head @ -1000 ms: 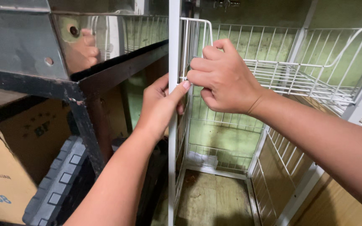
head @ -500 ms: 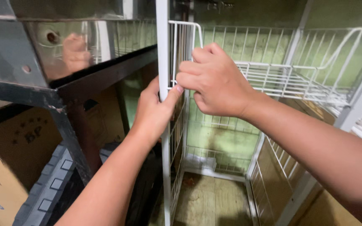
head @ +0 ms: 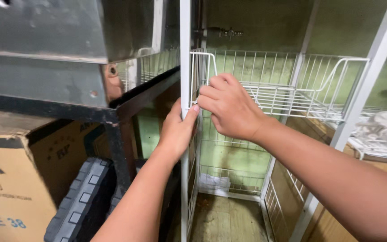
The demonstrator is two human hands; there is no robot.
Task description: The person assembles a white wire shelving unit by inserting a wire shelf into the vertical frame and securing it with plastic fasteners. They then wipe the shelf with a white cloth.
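Note:
A white metal rack stands in front of me, its front left upright post (head: 185,54) running top to bottom. My left hand (head: 178,130) wraps around that post at mid height, thumb against it. A white wire basket (head: 292,96) hangs in the rack's upper level. My right hand (head: 231,107) is closed on the basket's near left corner, right beside the post and just above my left thumb. Whatever small part sits between my right fingers is hidden.
A dark metal shelf frame (head: 113,114) with a shiny steel box (head: 63,31) stands at left. Below it are a cardboard box (head: 14,179) and a black ribbed plastic crate (head: 83,197). A lower wire basket (head: 229,179), a white cloth (head: 384,127) at right, the right post (head: 368,85) and a wooden floor (head: 229,222) are visible.
The view has shifted so the post and both hands sit nearer the centre. My hands keep their hold on the post and the basket corner, sitting slightly lower in view.

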